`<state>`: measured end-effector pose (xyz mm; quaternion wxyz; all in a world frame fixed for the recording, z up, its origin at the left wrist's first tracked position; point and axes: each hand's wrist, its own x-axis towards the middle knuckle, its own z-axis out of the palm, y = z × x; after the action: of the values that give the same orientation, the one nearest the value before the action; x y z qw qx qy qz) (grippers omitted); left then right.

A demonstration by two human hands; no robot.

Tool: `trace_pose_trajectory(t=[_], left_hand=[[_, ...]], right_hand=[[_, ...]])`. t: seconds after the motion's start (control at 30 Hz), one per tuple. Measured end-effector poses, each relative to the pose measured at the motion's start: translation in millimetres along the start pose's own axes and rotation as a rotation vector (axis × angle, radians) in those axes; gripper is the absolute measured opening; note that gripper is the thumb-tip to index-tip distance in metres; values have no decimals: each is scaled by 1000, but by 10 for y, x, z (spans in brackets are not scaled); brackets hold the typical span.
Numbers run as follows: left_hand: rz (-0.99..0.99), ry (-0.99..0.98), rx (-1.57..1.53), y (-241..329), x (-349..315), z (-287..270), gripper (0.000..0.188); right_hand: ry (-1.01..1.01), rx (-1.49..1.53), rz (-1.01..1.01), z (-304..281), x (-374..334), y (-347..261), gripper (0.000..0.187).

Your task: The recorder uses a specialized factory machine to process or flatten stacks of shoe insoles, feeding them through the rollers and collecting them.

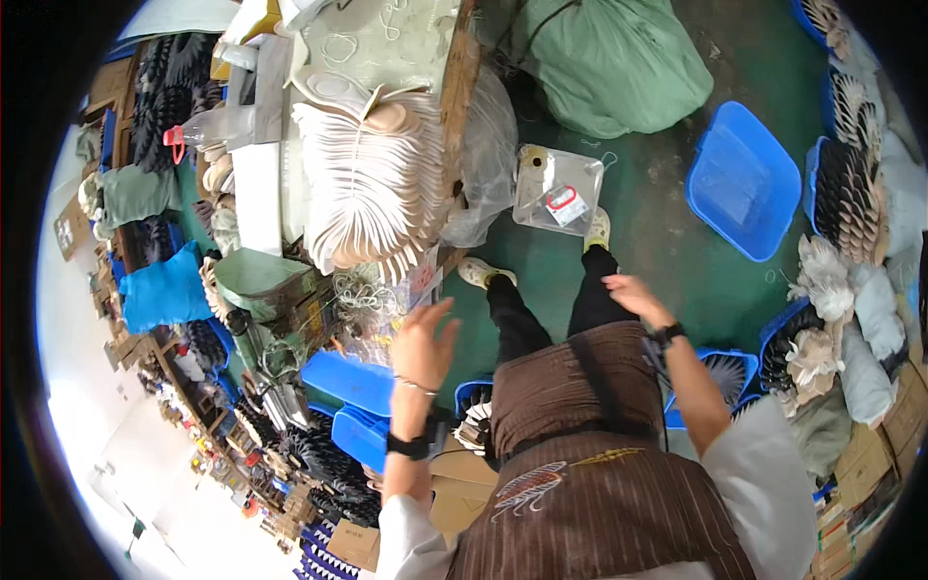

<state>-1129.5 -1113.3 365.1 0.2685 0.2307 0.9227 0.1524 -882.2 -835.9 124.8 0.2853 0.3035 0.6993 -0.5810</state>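
Note:
My left hand point(423, 343) is raised with its fingers apart and nothing in it, nearest to a tangle of pale string point(362, 293) at the near end of the workbench point(411, 43). Just beyond the string, a thick row of cream, insole-shaped pieces point(372, 179) lies on the bench, bound with string. My right hand point(638, 298) hangs in the air in front of my right thigh. Its forefinger is stretched out, the other fingers are partly hidden, and I see nothing held in it.
A clear plastic box point(556, 193) stands on the green floor near my shoes, with a blue tub point(744, 182) to its right. A large green sack point(619, 63) lies beyond. Left of the bench sits a green machine point(261, 285). Filled blue tubs point(836, 184) line the right side.

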Motion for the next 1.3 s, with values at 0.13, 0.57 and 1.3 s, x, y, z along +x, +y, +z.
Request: trace_pose_trajectory(t=[0.13,0.57,1.3], left_hand=[[-72,-75,48,541,-129,169,33],[-529,260,-93,-520,-1514,122,32],[-411,717,229,-1938,-664,-1195,58]], right_hand=[[122,360,346,-970,-366,522,34],[75,-74,285,-822,112,-401,36],[94,-466,-367,646,27,-2910,35]])
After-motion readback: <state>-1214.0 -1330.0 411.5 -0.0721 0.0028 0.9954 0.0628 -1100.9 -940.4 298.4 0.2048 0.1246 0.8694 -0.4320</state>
